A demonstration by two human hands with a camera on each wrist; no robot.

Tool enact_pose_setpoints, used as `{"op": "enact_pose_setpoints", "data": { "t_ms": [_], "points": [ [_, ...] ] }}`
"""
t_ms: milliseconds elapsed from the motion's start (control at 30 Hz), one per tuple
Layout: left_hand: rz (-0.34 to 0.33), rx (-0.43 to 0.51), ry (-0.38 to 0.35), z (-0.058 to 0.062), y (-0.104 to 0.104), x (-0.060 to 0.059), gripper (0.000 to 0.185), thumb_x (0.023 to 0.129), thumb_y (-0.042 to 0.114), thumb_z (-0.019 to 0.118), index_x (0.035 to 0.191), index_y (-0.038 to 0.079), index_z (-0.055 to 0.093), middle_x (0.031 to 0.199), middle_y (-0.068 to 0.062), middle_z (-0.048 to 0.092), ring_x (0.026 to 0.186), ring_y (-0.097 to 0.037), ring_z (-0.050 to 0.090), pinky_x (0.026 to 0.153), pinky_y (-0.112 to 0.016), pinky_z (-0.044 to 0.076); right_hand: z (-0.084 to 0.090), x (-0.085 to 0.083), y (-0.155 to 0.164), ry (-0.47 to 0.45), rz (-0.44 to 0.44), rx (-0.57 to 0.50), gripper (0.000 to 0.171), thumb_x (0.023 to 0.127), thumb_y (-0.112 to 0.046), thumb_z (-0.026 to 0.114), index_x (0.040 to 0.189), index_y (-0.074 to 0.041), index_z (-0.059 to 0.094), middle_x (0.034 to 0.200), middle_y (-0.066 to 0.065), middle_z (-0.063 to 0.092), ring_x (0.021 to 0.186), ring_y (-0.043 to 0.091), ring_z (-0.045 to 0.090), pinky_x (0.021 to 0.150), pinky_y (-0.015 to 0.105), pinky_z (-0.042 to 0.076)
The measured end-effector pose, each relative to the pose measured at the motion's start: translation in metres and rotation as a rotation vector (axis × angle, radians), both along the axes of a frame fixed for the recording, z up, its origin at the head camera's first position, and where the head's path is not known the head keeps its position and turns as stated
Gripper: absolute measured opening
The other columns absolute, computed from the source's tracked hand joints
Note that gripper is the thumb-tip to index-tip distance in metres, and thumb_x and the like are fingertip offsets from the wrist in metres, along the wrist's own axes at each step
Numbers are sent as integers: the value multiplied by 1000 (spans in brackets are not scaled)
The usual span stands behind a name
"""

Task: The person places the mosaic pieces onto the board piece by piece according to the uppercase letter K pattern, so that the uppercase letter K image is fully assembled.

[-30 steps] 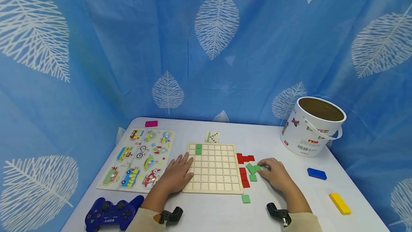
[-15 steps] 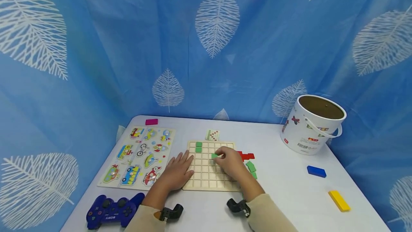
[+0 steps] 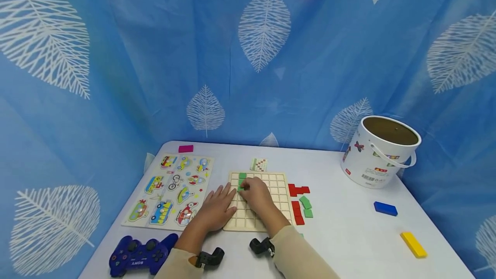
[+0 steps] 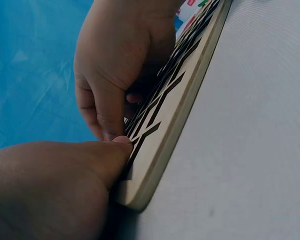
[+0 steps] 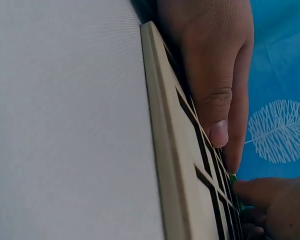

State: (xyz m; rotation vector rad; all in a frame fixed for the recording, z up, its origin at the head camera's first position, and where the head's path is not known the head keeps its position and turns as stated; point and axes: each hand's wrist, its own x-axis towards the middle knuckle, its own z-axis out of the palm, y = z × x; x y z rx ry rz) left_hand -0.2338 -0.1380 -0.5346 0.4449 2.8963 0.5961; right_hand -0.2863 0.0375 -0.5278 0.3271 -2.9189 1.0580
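The pale wooden grid board (image 3: 244,224) lies mid-table. My left hand (image 3: 215,211) rests flat along its left edge, fingers spread. My right hand (image 3: 257,196) is over the board's left part, pinching a small green square tile (image 3: 240,189) at a cell. Another green tile (image 3: 242,175) sits in the column's top cell; fingers partly hide what lies below it. In the right wrist view, a sliver of green tile (image 5: 233,178) shows by the fingertips. Red tiles (image 3: 297,212) and loose green tiles (image 3: 305,203) lie right of the board.
A pattern card (image 3: 258,164) lies behind the board. Left are a vehicle puzzle board (image 3: 170,193), a blue game controller (image 3: 141,254) and a pink block (image 3: 186,148). Right are a white bucket (image 3: 366,165), a blue block (image 3: 385,208) and a yellow block (image 3: 413,244).
My right hand has taken a green tile from the loose ones at the right and carried it leftward across the board to the green column. My left hand has stayed on the edge.
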Motion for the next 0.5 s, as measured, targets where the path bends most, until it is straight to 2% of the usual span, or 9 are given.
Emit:
{"op": "enact_pose_setpoints", "data": {
  "t_ms": [133, 233, 400, 500],
  "points": [
    [-6, -5, 6, 2, 1, -1, 65, 108, 42, 53, 165, 16, 36, 175, -9, 20, 162, -36, 16, 130, -60, 13, 2, 1, 1, 20, 0, 35, 7, 93, -18, 80, 100, -16, 80, 99, 0, 66, 91, 15, 61, 81, 38, 56],
    [-8, -3, 9, 3, 0, -1, 65, 107, 41, 54, 164, 15, 37, 175, -9, 21, 162, -37, 17, 130, -60, 13, 2, 2, 0, 27, -11, 41, 3, 94, -17, 78, 96, -16, 80, 95, -1, 65, 87, 14, 59, 77, 35, 55],
    [-2, -10, 20, 2, 0, 0, 64, 108, 41, 53, 164, 14, 37, 175, -10, 21, 162, -37, 18, 130, -60, 14, 0, 1, -4, 52, -33, 68, 9, 94, -21, 79, 87, -16, 76, 88, -1, 62, 79, 12, 55, 68, 31, 51],
    [-5, -11, 20, -1, 1, 0, 64, 108, 41, 53, 164, 14, 37, 175, -10, 21, 162, -37, 17, 129, -60, 15, 1, 1, 0, 25, -13, 29, 8, 93, -23, 80, 92, -16, 76, 94, 1, 64, 83, 14, 58, 71, 34, 53]
  ]
}}
